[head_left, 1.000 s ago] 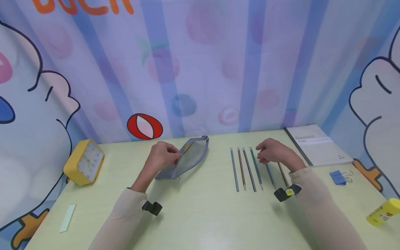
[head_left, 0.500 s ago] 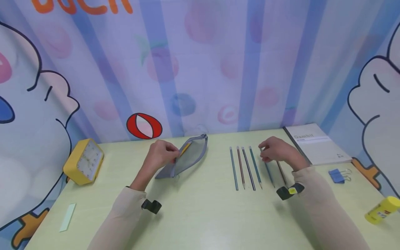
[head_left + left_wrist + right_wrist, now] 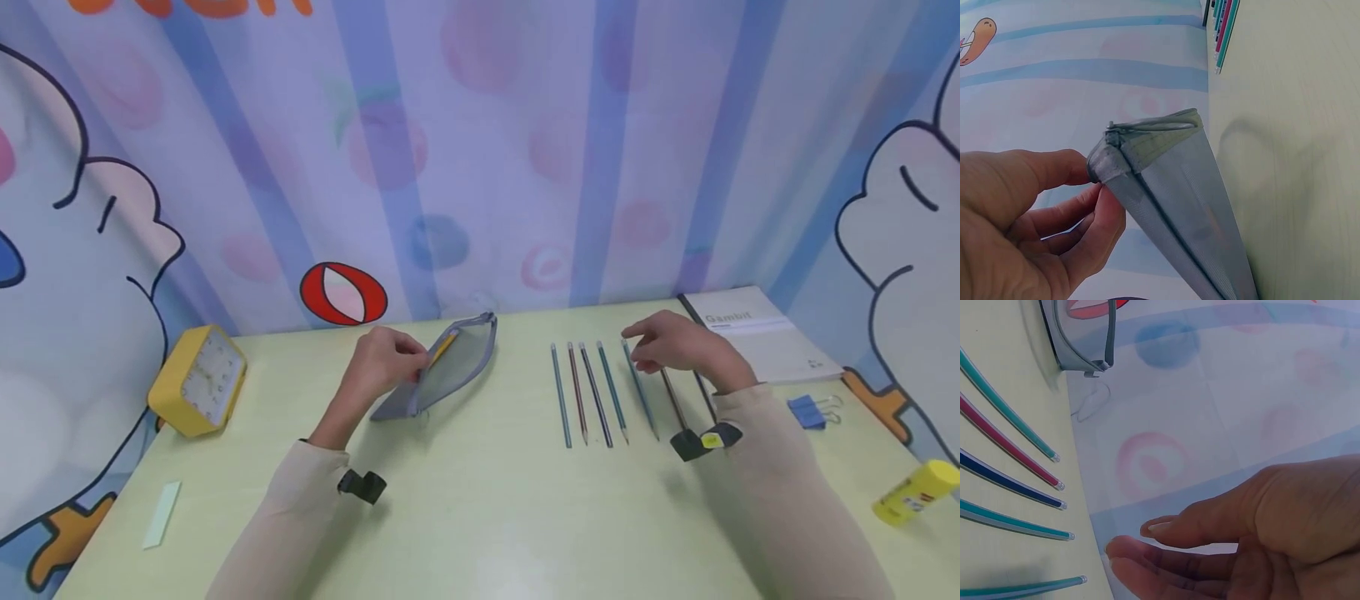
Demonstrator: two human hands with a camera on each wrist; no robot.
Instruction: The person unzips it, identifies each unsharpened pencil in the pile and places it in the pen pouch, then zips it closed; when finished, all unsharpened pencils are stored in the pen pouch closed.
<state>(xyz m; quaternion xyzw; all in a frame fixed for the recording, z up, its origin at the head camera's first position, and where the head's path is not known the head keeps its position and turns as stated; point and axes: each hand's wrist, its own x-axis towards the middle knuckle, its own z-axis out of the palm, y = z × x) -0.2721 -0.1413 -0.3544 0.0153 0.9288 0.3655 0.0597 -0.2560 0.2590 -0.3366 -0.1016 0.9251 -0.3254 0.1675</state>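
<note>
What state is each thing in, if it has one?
Grey mesh zippered pouch: open
Slim yellow stick: in the pouch
Slim coloured pencils: lying in a row
Left hand: pinching the pouch's edge
Right hand: holding nothing
Yellow boxy clock: upright
White paper notebook: closed
Blue binder clip: clamping nothing
Yellow cylindrical tube: looks capped

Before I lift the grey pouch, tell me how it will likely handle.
The pouch will probably flex: its thin-looking sides bow apart at the open mouth. Those thin sides also suggest it is light. The yellow stick slanting inside may slide if the pouch tilts.
</note>
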